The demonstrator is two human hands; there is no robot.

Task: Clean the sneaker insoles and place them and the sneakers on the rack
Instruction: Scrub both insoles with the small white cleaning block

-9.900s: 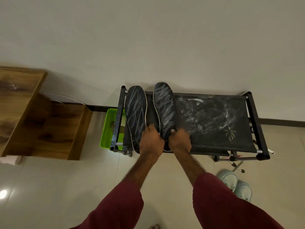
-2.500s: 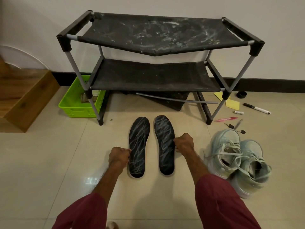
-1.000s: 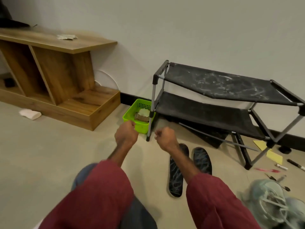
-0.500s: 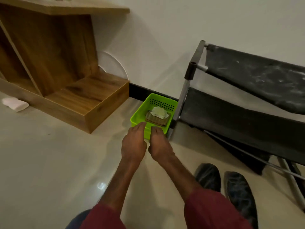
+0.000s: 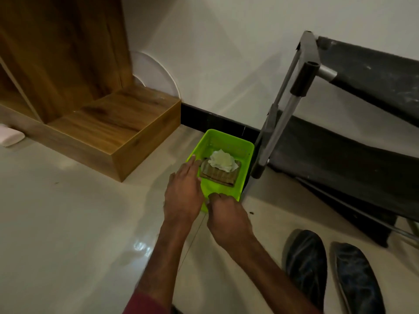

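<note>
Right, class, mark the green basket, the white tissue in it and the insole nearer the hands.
green basket (image 5: 227,143), head view, far inner wall.
white tissue (image 5: 223,160), head view, middle of the crumpled wad.
insole (image 5: 306,268), head view, middle of its top face.

We see a dim, warm-toned scene. A lamp's reflection glares softly on the glossy floor. The wall darkens toward the corners. At lower right the insoles smear with blur, and the rack leans with wide-angle distortion.
</note>
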